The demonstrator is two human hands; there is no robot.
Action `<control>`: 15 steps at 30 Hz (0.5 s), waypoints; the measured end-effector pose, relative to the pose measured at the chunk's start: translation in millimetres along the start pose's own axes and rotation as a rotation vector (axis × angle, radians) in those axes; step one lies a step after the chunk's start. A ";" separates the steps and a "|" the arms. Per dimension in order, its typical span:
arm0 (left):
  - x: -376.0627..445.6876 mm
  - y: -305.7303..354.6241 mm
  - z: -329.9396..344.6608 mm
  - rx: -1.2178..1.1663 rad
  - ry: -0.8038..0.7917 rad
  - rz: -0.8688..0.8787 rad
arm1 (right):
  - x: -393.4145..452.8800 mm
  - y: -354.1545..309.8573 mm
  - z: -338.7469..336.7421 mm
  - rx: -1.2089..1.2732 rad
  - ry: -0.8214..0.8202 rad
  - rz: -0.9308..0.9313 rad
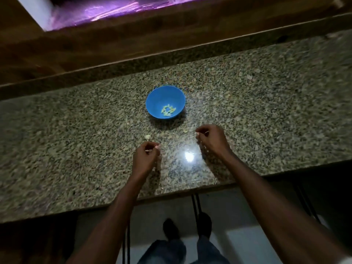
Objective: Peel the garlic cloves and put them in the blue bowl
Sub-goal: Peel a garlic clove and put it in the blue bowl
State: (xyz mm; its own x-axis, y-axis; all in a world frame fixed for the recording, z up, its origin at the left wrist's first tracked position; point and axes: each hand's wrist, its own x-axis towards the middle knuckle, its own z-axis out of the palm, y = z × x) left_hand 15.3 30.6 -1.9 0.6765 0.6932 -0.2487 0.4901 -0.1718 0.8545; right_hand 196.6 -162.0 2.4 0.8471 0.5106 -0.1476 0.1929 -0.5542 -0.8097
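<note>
On the counter (247, 103), the blue bowl (165, 102) held peeled garlic cloves (168, 109). Each hand's grip, left hand (146, 155) and right hand (211, 139), pinched something small, too blurred to identify; speckled stone could hide dropped pieces.

Speckled granite counter (266, 115), wooden ledge (95, 52) behind, purple-lit window (114, 10), pale floor (171, 210)

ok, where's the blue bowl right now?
In the head view, the round blue plastic bowl sits mid-frame on the speckled granite counter, beyond both hands and slightly nearer the right hand, with peeled garlic cloves inside.
</note>
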 end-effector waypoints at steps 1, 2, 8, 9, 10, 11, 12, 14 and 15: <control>5.2 -4.0 -3.3 0.004 0.016 -0.005 | 14.9 -7.3 8.0 -0.029 -0.032 -0.040; 10.4 -7.4 -7.3 0.006 0.040 -0.006 | 28.7 -12.7 17.8 -0.071 -0.062 -0.084; 45.1 -19.9 -28.6 0.069 0.186 0.043 | 37.2 -14.1 58.6 -0.382 -0.064 -0.191; 50.9 -22.2 -31.6 0.085 0.185 0.052 | 31.6 -17.6 57.0 -0.392 -0.053 -0.182; 56.4 -23.9 -33.9 0.104 0.177 0.075 | 27.6 -22.4 54.2 -0.367 -0.040 -0.166; 61.5 -24.7 -35.3 0.128 0.157 0.109 | 25.7 -30.6 49.2 -0.300 -0.012 -0.143; 65.7 -25.0 -36.0 0.149 0.125 0.145 | 26.6 -40.4 43.5 -0.210 0.025 -0.117; 70.2 -24.8 -36.2 0.169 0.034 0.200 | 32.1 -63.1 33.9 -0.060 0.084 -0.074; 71.6 -25.7 -34.9 0.190 -0.009 0.227 | 39.1 -71.7 32.4 -0.016 0.099 -0.067</control>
State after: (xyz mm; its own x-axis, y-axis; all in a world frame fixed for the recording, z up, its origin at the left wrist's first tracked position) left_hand 32.0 109.1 -25.8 0.7852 0.6158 -0.0655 0.4190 -0.4503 0.7885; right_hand 199.8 -81.0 36.3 0.8764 0.4803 -0.0359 0.2582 -0.5315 -0.8068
